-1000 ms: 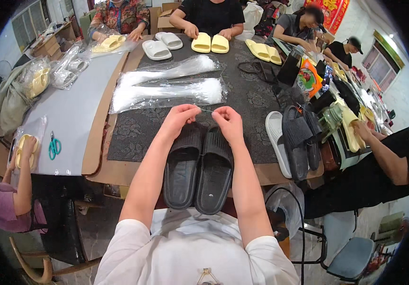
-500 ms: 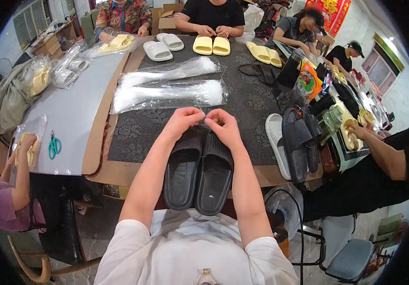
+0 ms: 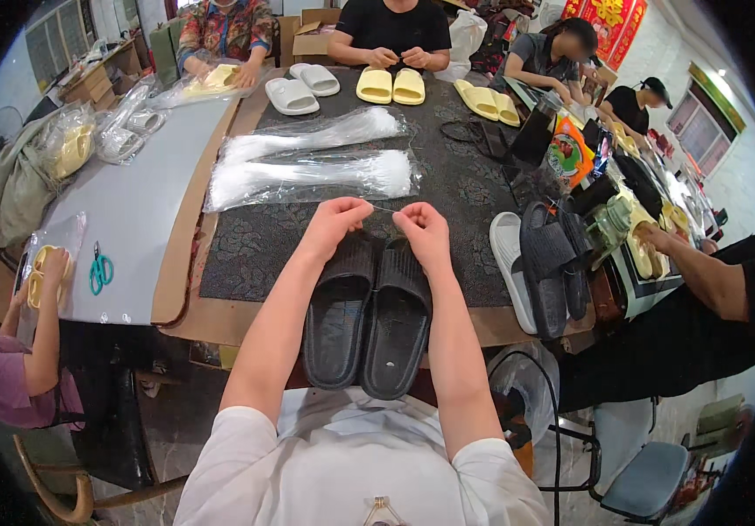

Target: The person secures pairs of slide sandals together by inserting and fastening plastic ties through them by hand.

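A pair of black slide sandals (image 3: 340, 320) lies side by side before me at the table's near edge, toes pointing away. Over their toe ends, my left hand (image 3: 340, 219) pinches one end of a thin, clear plastic strand (image 3: 382, 209). The other end is pinched by my right hand (image 3: 424, 230), so the strand spans the short gap between my fingertips. Just beyond my hands lie two clear bags of white plastic strands (image 3: 333, 174), bundled lengthwise.
Yellow slides (image 3: 392, 86) and grey slides (image 3: 292, 95) stand at the far side. Black and white slides (image 3: 545, 245) lean at right beside a green jar (image 3: 609, 221). Teal scissors (image 3: 100, 269) lie on the grey table at left. Several people work around the tables.
My hands have drawn apart slightly, the right one moving rightward, and the strand between them now shows. Across the table, a person's hands have come off the yellow slides.
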`<state>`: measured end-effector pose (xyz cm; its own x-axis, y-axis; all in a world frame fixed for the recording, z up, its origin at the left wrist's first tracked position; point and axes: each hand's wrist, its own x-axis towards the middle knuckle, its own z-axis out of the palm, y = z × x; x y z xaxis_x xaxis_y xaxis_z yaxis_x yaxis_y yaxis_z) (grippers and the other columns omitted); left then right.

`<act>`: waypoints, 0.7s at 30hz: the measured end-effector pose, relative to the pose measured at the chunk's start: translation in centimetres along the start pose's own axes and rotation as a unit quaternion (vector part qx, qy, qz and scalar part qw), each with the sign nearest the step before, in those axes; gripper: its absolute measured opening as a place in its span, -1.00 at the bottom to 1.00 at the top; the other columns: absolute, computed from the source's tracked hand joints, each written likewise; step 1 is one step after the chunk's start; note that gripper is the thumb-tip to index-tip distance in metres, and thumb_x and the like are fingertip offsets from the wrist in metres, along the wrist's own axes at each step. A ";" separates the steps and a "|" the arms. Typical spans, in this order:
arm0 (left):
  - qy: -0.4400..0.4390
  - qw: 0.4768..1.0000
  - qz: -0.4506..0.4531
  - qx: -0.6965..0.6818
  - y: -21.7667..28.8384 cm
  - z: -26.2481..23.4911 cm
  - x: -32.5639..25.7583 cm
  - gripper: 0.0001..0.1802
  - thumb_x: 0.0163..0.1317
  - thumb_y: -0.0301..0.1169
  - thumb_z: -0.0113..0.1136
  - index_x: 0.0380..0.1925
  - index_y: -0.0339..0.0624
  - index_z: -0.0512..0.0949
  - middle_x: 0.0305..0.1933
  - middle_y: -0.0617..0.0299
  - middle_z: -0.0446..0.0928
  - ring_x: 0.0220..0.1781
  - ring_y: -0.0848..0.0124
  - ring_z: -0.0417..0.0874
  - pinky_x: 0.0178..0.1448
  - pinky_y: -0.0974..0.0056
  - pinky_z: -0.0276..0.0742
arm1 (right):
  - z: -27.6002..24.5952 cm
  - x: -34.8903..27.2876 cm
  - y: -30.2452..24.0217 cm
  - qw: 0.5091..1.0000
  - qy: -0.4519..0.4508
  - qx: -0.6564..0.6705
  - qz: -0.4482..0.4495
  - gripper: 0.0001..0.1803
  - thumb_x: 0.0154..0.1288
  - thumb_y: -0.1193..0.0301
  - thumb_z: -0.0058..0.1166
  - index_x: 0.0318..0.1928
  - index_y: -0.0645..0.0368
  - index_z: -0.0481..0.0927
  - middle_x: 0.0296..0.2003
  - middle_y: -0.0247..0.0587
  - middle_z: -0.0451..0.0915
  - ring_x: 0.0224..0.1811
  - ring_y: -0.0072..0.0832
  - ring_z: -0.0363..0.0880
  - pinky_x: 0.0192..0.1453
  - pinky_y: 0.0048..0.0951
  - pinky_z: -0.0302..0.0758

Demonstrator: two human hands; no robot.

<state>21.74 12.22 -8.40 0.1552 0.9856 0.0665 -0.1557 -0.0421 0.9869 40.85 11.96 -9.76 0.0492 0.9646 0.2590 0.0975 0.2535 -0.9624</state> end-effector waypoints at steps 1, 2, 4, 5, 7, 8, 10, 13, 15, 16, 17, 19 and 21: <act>0.001 1.000 -0.005 -0.006 0.0 -0.1 0.0 -0.79 0.18 -0.29 0.30 -0.33 -0.21 0.67 -0.43 0.43 0.56 -0.39 0.63 0.46 -0.29 0.48 0.32 | 0.1 -0.2 -0.6 1.000 -0.013 -0.021 0.002 -0.87 0.17 0.46 0.25 -0.32 0.22 0.57 -0.55 -0.47 0.54 -0.50 -0.75 0.43 -0.37 -0.63 0.37; 0.003 1.000 -0.010 -0.011 0.0 -0.1 0.0 -0.79 0.18 -0.29 0.30 -0.33 -0.21 0.67 -0.43 0.42 0.56 -0.38 0.63 0.47 -0.28 0.48 0.33 | 0.2 -0.3 -1.0 0.999 -0.025 -0.043 0.003 -0.87 0.16 0.46 0.25 -0.33 0.22 0.56 -0.55 -0.46 0.54 -0.49 -0.74 0.43 -0.36 -0.62 0.38; -0.030 0.999 -0.007 0.022 0.1 0.0 -0.4 -0.79 0.19 -0.29 0.30 -0.32 -0.21 0.66 -0.43 0.42 0.56 -0.39 0.63 0.47 -0.28 0.48 0.33 | 0.4 -0.3 -0.6 0.998 -0.049 -0.029 -0.040 -0.85 0.15 0.46 0.26 -0.32 0.22 0.56 -0.53 -0.46 0.54 -0.46 -0.74 0.44 -0.33 -0.61 0.39; -0.063 0.996 -0.004 0.056 0.2 0.1 -0.5 -0.79 0.19 -0.29 0.30 -0.31 -0.21 0.66 -0.43 0.42 0.57 -0.39 0.63 0.47 -0.28 0.48 0.33 | 0.5 -0.4 -0.7 0.996 -0.068 -0.041 -0.044 -0.86 0.15 0.46 0.26 -0.33 0.22 0.56 -0.53 -0.46 0.54 -0.45 -0.74 0.45 -0.32 -0.61 0.39; -0.046 0.998 0.002 0.042 0.1 0.0 -0.2 -0.79 0.19 -0.30 0.30 -0.31 -0.21 0.66 -0.43 0.41 0.57 -0.39 0.63 0.47 -0.28 0.48 0.33 | 0.3 -0.2 -0.2 0.994 -0.071 -0.053 -0.058 -0.87 0.15 0.47 0.25 -0.32 0.20 0.57 -0.52 -0.47 0.55 -0.45 -0.74 0.45 -0.32 -0.60 0.39; -0.030 0.999 0.009 0.027 0.1 0.1 0.0 -0.79 0.19 -0.31 0.30 -0.30 -0.22 0.66 -0.43 0.41 0.57 -0.39 0.62 0.47 -0.28 0.48 0.34 | 0.0 0.0 0.2 0.994 -0.069 -0.054 -0.059 -0.87 0.15 0.47 0.25 -0.32 0.20 0.57 -0.52 -0.47 0.55 -0.45 -0.74 0.45 -0.32 -0.60 0.39; 0.014 1.000 -0.006 0.006 -0.1 0.1 0.1 -0.80 0.19 -0.31 0.30 -0.30 -0.21 0.66 -0.43 0.41 0.57 -0.39 0.63 0.47 -0.27 0.47 0.34 | -0.1 0.2 0.4 1.000 -0.009 -0.007 0.012 -0.87 0.15 0.46 0.24 -0.30 0.19 0.58 -0.52 -0.48 0.55 -0.45 -0.75 0.45 -0.33 -0.60 0.39; 0.001 1.000 -0.007 0.005 -0.4 -0.3 0.1 -0.80 0.19 -0.31 0.31 -0.29 -0.21 0.66 -0.43 0.41 0.57 -0.39 0.63 0.47 -0.27 0.47 0.34 | 0.3 -0.2 -0.4 0.998 -0.048 -0.035 -0.019 -0.87 0.15 0.47 0.24 -0.30 0.21 0.58 -0.51 -0.47 0.55 -0.44 -0.74 0.46 -0.33 -0.60 0.40; -0.084 0.994 0.014 0.067 -0.5 -0.2 0.0 -0.78 0.21 -0.29 0.30 -0.28 -0.21 0.65 -0.43 0.42 0.57 -0.39 0.63 0.47 -0.27 0.48 0.34 | 0.6 -0.4 -0.8 0.993 -0.102 -0.038 -0.054 -0.86 0.15 0.48 0.24 -0.30 0.23 0.57 -0.49 -0.46 0.57 -0.44 -0.73 0.47 -0.32 -0.60 0.41; -0.086 0.994 0.014 0.067 -0.3 0.0 0.0 -0.78 0.21 -0.29 0.30 -0.28 -0.21 0.65 -0.43 0.42 0.57 -0.39 0.63 0.47 -0.27 0.48 0.34 | 0.5 -0.3 -0.6 0.993 -0.100 -0.038 -0.054 -0.86 0.15 0.48 0.24 -0.30 0.23 0.57 -0.49 -0.46 0.57 -0.44 -0.73 0.47 -0.32 -0.60 0.41; -0.051 0.998 0.000 0.045 -0.1 0.1 0.0 -0.79 0.22 -0.29 0.29 -0.27 -0.21 0.64 -0.42 0.43 0.56 -0.38 0.63 0.46 -0.25 0.48 0.35 | 0.3 -0.2 -0.2 0.997 -0.067 -0.030 -0.031 -0.86 0.15 0.48 0.24 -0.30 0.22 0.57 -0.49 -0.45 0.57 -0.44 -0.73 0.47 -0.32 -0.60 0.41; 0.017 1.000 -0.007 0.011 -0.1 0.0 0.1 -0.80 0.21 -0.30 0.29 -0.29 -0.20 0.65 -0.43 0.42 0.56 -0.39 0.63 0.47 -0.27 0.47 0.35 | 0.0 0.0 0.0 0.999 -0.013 0.000 0.031 -0.85 0.15 0.46 0.25 -0.30 0.22 0.56 -0.50 -0.44 0.57 -0.45 -0.72 0.47 -0.32 -0.60 0.41; 0.016 1.000 -0.011 0.011 -0.4 -0.1 0.2 -0.80 0.22 -0.30 0.29 -0.27 -0.21 0.65 -0.42 0.43 0.56 -0.37 0.63 0.47 -0.26 0.48 0.35 | 0.1 -0.1 0.1 0.999 -0.025 -0.026 0.014 -0.84 0.15 0.46 0.26 -0.30 0.22 0.56 -0.49 -0.44 0.57 -0.45 -0.72 0.47 -0.33 -0.60 0.41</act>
<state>21.69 12.46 -8.83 0.1277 0.9910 0.0411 -0.1311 -0.0242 0.9911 40.75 11.92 -9.90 0.0033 0.9739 0.2269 0.1491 0.2239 -0.9631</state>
